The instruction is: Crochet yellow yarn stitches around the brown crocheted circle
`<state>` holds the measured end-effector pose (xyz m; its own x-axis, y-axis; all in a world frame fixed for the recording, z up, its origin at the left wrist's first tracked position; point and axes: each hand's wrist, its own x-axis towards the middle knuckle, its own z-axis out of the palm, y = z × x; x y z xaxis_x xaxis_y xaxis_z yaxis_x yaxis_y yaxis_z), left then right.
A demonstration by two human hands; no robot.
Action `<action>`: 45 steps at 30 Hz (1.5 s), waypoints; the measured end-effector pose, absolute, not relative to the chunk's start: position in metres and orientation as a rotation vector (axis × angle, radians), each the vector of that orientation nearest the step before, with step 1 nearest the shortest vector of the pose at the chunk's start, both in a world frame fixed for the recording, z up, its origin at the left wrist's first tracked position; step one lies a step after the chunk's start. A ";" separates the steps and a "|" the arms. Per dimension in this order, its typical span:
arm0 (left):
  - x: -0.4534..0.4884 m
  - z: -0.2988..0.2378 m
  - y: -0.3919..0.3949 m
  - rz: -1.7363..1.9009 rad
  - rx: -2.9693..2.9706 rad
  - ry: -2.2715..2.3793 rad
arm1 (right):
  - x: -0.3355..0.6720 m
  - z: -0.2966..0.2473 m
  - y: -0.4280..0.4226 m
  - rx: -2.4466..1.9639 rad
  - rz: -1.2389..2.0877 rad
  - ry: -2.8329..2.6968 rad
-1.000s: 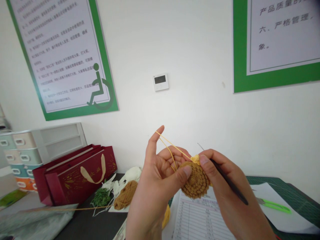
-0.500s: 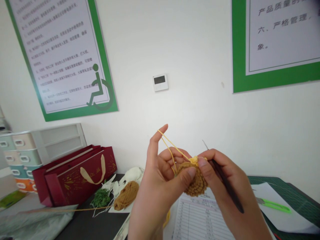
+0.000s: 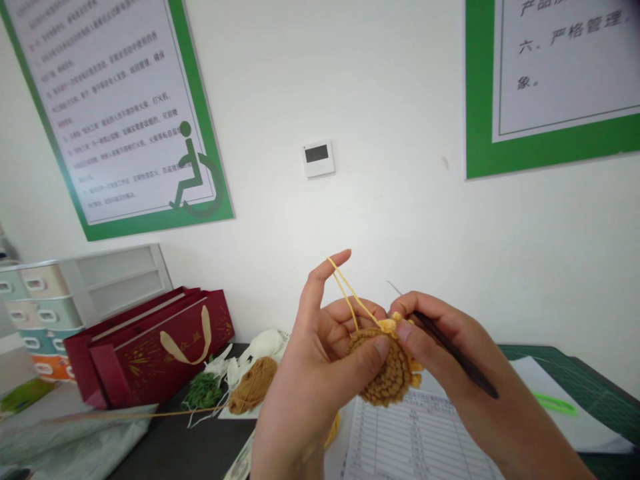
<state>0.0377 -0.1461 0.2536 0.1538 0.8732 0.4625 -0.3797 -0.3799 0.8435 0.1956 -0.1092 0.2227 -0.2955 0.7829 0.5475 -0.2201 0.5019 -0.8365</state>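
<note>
My left hand [image 3: 320,353] pinches a round brown crochet piece [image 3: 387,373] between thumb and fingers. Its raised index finger carries a loop of yellow yarn [image 3: 356,288] that runs down to the piece. Along the upper and right rim of the piece sits a yellow crocheted edging [image 3: 389,325]. My right hand [image 3: 450,353] is closed round a crochet hook with a dark handle [image 3: 465,363]; the thin metal tip points up and left, above the edging. The right thumb presses near the yellow stitches.
A printed sheet [image 3: 405,440] lies below my hands. To the left are a brown yarn ball [image 3: 253,385], green yarn [image 3: 204,392], white yarn [image 3: 260,347], a red gift bag [image 3: 160,353] and a drawer unit [image 3: 45,313]. A green cutting mat [image 3: 595,390] and a bright green-handled tool [image 3: 555,403] are at right.
The hook has tilted flatter, its tip shifting left. The brown piece has turned so more yellow edging shows on its right. My left index finger has moved slightly right.
</note>
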 end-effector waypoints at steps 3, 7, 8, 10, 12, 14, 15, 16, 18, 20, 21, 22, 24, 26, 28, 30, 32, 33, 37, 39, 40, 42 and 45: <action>0.037 0.253 -0.145 1.458 1.358 0.492 | 0.194 0.217 -0.109 -0.519 1.189 -1.541; 0.037 0.254 -0.146 1.459 1.351 0.501 | 0.192 0.213 -0.107 -0.487 1.268 -1.488; 0.037 0.254 -0.146 1.460 1.348 0.505 | 0.192 0.213 -0.106 -0.478 1.286 -1.476; 0.037 0.254 -0.146 1.462 1.342 0.500 | 0.192 0.214 -0.106 -0.466 1.314 -1.452; 0.037 0.254 -0.146 1.462 1.343 0.478 | 0.192 0.215 -0.107 -0.458 1.327 -1.443; 0.038 0.253 -0.146 1.463 1.348 0.460 | 0.192 0.216 -0.107 -0.454 1.330 -1.448; 0.038 0.253 -0.146 1.463 1.348 0.461 | 0.192 0.216 -0.107 -0.454 1.329 -1.450; 0.038 0.253 -0.146 1.465 1.347 0.468 | 0.192 0.216 -0.108 -0.452 1.329 -1.448; 0.038 0.253 -0.146 1.476 1.346 0.482 | 0.191 0.216 -0.108 -0.447 1.339 -1.433; 0.038 0.253 -0.146 1.480 1.343 0.491 | 0.191 0.217 -0.109 -0.438 1.353 -1.413; 0.038 0.253 -0.146 1.481 1.343 0.489 | 0.191 0.217 -0.110 -0.437 1.358 -1.402; 0.038 0.253 -0.146 1.481 1.345 0.483 | 0.191 0.217 -0.110 -0.440 1.362 -1.392; 0.038 0.253 -0.146 1.479 1.349 0.473 | 0.191 0.217 -0.111 -0.448 1.368 -1.382; 0.038 0.254 -0.146 1.478 1.350 0.473 | 0.192 0.218 -0.111 -0.448 1.370 -1.389; 0.038 0.255 -0.147 1.478 1.348 0.479 | 0.192 0.218 -0.110 -0.438 1.373 -1.411; 0.038 0.256 -0.148 1.477 1.343 0.491 | 0.193 0.218 -0.109 -0.435 1.373 -1.432; 0.038 0.256 -0.150 1.471 1.337 0.508 | 0.193 0.217 -0.108 -0.439 1.366 -1.445; 0.038 0.257 -0.150 1.471 1.336 0.512 | 0.193 0.216 -0.108 -0.441 1.358 -1.450; 0.043 0.257 -0.153 1.510 1.302 0.495 | 0.194 0.215 -0.106 -0.475 1.281 -1.471; 0.044 0.258 -0.151 1.642 1.230 0.488 | 0.195 0.216 -0.106 -0.514 1.227 -1.484; 0.043 0.259 -0.148 1.762 1.172 0.469 | 0.195 0.216 -0.105 -0.533 1.201 -1.494; 0.035 0.261 -0.142 2.053 1.033 0.385 | 0.198 0.218 -0.105 -0.554 1.153 -1.519; 0.008 0.267 -0.134 2.356 0.872 0.333 | 0.203 0.222 -0.105 -0.567 1.085 -1.530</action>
<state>0.0077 -0.1339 0.2665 -0.6055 0.6130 0.5075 -0.4482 -0.7896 0.4190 0.2028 -0.1050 0.2221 -0.2638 0.8237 0.5019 -0.2010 0.4619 -0.8638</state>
